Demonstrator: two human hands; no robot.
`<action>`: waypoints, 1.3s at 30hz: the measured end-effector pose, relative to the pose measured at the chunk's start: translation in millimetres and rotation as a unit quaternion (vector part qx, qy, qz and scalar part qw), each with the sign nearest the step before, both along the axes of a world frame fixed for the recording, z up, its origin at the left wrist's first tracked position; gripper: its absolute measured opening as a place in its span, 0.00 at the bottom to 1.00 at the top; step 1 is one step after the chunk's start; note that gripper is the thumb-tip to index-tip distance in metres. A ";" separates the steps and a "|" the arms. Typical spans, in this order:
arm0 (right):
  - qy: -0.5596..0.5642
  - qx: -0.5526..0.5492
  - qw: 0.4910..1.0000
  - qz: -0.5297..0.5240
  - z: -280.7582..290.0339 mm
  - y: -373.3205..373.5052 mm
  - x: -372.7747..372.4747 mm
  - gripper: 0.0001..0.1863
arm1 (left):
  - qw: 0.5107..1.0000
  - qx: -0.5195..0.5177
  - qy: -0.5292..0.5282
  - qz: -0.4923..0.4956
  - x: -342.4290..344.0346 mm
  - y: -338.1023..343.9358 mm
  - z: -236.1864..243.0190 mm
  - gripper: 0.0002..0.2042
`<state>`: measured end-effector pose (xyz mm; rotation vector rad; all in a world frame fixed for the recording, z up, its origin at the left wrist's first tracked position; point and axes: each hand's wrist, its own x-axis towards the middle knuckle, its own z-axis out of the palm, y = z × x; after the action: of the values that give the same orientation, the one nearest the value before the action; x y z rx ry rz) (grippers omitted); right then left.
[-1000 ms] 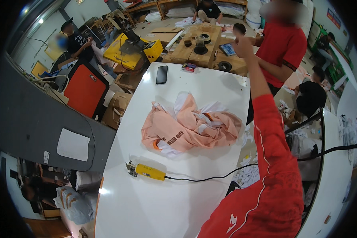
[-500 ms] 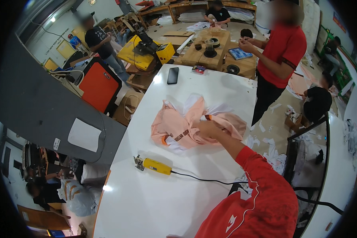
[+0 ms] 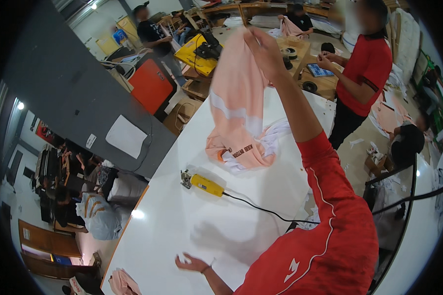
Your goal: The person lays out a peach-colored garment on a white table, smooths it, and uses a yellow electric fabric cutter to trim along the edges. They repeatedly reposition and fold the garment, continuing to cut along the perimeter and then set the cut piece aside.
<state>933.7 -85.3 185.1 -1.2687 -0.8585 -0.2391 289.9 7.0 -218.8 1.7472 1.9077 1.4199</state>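
Note:
My right hand is raised and closed on the upper end of a peach garment. The cloth hangs down from my fingers, with a white band across it. Its lower part lies bunched on the white table, where dark lettering, orange trim and white cloth show. Low over the near side of the table, my left hand has its fingers spread and holds nothing. Between the two hands lies a yellow hand-held fabric cutter with a metal head and a black cord.
Another peach cloth piece lies at the table's near left corner. A person in a red shirt stands past the far right corner. Beyond the table are a wooden workbench and a yellow machine. A grey partition stands left.
My right hand has lifted one end of the peach garment high off the table, stretching the cloth upward. My left hand has come into view at the bottom. The view has shifted.

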 end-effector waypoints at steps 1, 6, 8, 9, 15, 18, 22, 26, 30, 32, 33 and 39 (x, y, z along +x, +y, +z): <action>-0.009 0.081 0.992 0.094 21.2 9.5 -10.6 0.12 | 0.992 -0.010 -0.094 -0.085 34.2 9.4 36.8 0.22; -0.166 0.075 0.922 0.342 67.2 11.0 -128.5 0.11 | 0.876 0.056 -0.163 -0.451 205.1 2.3 209.5 0.37; -0.337 0.001 0.883 0.328 48.4 10.1 -171.0 0.15 | 0.813 0.125 -0.264 -0.504 255.5 -19.5 258.8 0.37; -0.337 -0.068 0.813 0.471 34.4 3.0 -186.7 0.15 | 0.774 0.156 -0.316 -0.527 276.6 -28.2 277.8 0.36; -0.209 -0.228 0.670 0.674 -49.8 -10.6 -191.4 0.16 | 0.793 0.129 -0.361 -0.473 205.1 -33.2 287.3 0.29; 0.045 -0.217 0.849 0.479 -162.8 23.0 -119.6 0.15 | 0.810 0.069 -0.379 -0.442 178.3 -18.3 268.8 0.26; -0.109 -0.287 0.951 0.042 -319.0 54.4 -100.9 0.25 | 0.843 -0.018 -0.386 -0.374 121.6 15.1 246.5 0.22; -0.225 -0.478 0.842 -0.110 -410.6 23.5 -108.8 0.28 | 0.856 -0.157 -0.411 -0.272 42.7 39.3 175.9 0.18; -0.247 -0.493 0.818 -0.163 -444.1 9.4 -72.8 0.25 | 0.838 -0.301 -0.441 -0.112 -66.2 3.6 29.5 0.16; -0.237 -0.467 0.831 -0.186 -457.9 -9.7 -30.3 0.24 | 0.826 -0.336 -0.449 -0.058 -97.1 -31.4 -38.8 0.15; -0.209 -0.431 0.855 -0.199 -464.6 -23.5 -9.7 0.24 | 0.816 -0.337 -0.469 -0.034 -101.7 -47.8 -60.9 0.15; -0.135 -0.473 0.842 -0.222 -425.3 -17.8 -38.2 0.21 | 0.793 -0.250 -0.545 0.105 -74.7 -85.9 -57.3 0.19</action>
<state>895.5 -103.1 -240.2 -2.4206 -0.9422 -0.3899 215.2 -78.9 -276.1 0.2755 1.5330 1.3170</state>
